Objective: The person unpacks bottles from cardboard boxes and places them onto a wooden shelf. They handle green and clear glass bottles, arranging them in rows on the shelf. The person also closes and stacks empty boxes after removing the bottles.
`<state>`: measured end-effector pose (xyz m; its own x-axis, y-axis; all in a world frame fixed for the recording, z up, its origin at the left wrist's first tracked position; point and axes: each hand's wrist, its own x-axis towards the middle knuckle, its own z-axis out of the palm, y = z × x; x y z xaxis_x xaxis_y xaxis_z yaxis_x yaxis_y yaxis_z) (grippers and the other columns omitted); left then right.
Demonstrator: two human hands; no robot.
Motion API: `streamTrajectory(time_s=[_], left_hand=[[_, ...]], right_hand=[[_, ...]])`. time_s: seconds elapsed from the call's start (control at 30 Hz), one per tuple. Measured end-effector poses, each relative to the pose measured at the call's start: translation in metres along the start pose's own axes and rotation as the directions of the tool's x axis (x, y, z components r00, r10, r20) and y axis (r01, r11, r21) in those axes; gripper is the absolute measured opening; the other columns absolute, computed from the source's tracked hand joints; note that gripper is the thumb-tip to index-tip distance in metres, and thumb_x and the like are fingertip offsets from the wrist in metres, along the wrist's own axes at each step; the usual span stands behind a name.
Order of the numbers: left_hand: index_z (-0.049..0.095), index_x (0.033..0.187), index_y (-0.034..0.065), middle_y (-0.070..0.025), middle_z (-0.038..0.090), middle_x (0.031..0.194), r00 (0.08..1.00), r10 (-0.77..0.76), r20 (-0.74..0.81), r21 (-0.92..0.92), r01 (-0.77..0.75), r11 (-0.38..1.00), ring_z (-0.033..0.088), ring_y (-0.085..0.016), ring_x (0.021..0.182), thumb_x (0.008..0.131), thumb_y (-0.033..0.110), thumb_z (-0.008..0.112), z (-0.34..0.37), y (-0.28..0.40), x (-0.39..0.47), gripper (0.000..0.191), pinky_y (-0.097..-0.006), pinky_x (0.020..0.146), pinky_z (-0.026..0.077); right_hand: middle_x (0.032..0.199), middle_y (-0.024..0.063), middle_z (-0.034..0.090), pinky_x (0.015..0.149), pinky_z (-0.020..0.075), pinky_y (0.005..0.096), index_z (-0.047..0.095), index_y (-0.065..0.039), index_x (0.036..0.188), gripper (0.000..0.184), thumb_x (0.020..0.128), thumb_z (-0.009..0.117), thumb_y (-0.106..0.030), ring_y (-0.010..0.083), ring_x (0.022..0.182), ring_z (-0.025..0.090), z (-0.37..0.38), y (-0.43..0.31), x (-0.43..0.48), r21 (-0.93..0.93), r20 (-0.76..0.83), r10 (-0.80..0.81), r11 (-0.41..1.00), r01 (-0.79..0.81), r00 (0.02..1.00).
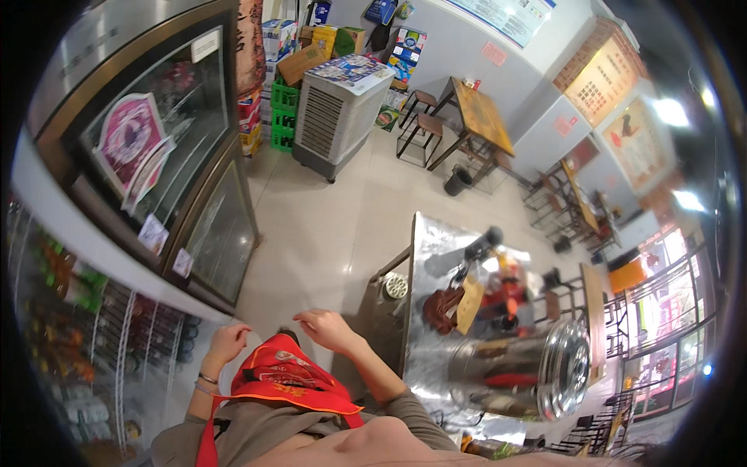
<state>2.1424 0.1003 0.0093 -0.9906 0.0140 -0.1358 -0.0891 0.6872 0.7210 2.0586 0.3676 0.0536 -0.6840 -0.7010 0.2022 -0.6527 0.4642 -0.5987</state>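
Observation:
My left hand (229,343), with bands on its wrist, is raised beside a glass-door drinks fridge (169,327), its fingers loosely bent. I see nothing in it. Across the front of my body, my right hand (324,328) hangs over the floor with its fingers slightly curled and nothing visible in them. Between both hands is the red apron (286,373) I wear, which bears printing. To the right stands a metal-topped table (429,274) with a large lidded steel pot (496,368), a brown bag (442,309) and blurred red items (509,286).
A dark-framed glass-door cabinet (213,239) stands ahead on the left. Beyond it are green crates (284,117), stacked cartons and an air cooler (338,111) on wheels. Farther right are a wooden table (481,114), stools (429,125) and a black bin (458,180).

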Motion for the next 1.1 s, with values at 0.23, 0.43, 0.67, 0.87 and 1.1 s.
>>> streamTrajectory(time_s=[0.23, 0.43, 0.67, 0.87, 1.1], left_hand=[[0.065, 0.083, 0.0098, -0.0099, 0.061, 0.061, 0.987, 0.151, 0.061, 0.163, -0.159, 0.974, 0.061, -0.028, 0.061, 0.081, 0.013, 0.052, -0.008, 0.012, 0.22, 0.014, -0.0387, 0.059, 0.049], [0.063, 0.083, 0.0099, -0.0109, 0.061, 0.065, 0.814, 0.489, 0.314, 0.175, -0.556, 0.813, 0.06, -0.029, 0.062, 0.079, 0.01, 0.055, 0.002, 0.108, 0.453, 0.009, -0.0399, 0.057, 0.047], [0.062, 0.086, 0.0055, -0.0084, 0.059, 0.06, 0.502, 0.819, 0.279, -0.154, -0.818, 0.554, 0.061, -0.022, 0.055, 0.08, 0.005, 0.053, 0.05, 0.238, 0.645, 0.01, -0.0318, 0.051, 0.046], [0.063, 0.086, 0.0067, -0.0086, 0.062, 0.063, 0.705, 0.647, 0.29, -0.16, -0.631, 0.759, 0.061, -0.025, 0.059, 0.079, 0.007, 0.053, 0.066, 0.248, 0.749, 0.012, -0.0341, 0.054, 0.047], [0.064, 0.088, 0.0052, -0.0101, 0.062, 0.063, 0.941, 0.262, 0.213, -0.124, -0.24, 0.963, 0.063, -0.022, 0.058, 0.081, 0.008, 0.051, 0.051, 0.224, 0.85, 0.014, -0.0325, 0.055, 0.049]], right_hand=[[0.085, 0.0128, 0.063, 0.07, 0.0481, 0.0408, 0.059, -0.006, 0.093, 0.016, 0.08, 0.052, -0.013, 0.0308, 0.08, 0.06, -0.046, 0.135, 0.101, -0.105, 0.12, 0.236, 0.969, -0.224, 0.964], [0.084, 0.0146, 0.063, 0.07, 0.0472, 0.0421, 0.059, -0.006, 0.094, 0.019, 0.078, 0.051, -0.012, 0.0331, 0.08, 0.059, -0.105, 0.235, 0.117, -0.007, -0.015, 0.524, 0.851, -0.524, 0.851], [0.082, 0.0161, 0.063, 0.068, 0.0471, 0.0441, 0.06, -0.007, 0.093, 0.019, 0.08, 0.05, -0.015, 0.0349, 0.078, 0.059, -0.153, 0.366, 0.145, 0.064, -0.153, 0.767, 0.637, -0.768, 0.623], [0.077, 0.017, 0.062, 0.064, 0.0475, 0.0445, 0.061, -0.008, 0.088, 0.017, 0.08, 0.049, -0.016, 0.0351, 0.073, 0.06, -0.215, 0.5, 0.225, 0.011, -0.138, 0.668, 0.739, -0.674, 0.731], [0.084, 0.015, 0.063, 0.067, 0.0476, 0.0421, 0.058, -0.005, 0.093, 0.016, 0.08, 0.05, -0.011, 0.0313, 0.079, 0.06, -0.339, 0.598, 0.381, 0.031, -0.146, 0.276, 0.961, -0.274, 0.95]])
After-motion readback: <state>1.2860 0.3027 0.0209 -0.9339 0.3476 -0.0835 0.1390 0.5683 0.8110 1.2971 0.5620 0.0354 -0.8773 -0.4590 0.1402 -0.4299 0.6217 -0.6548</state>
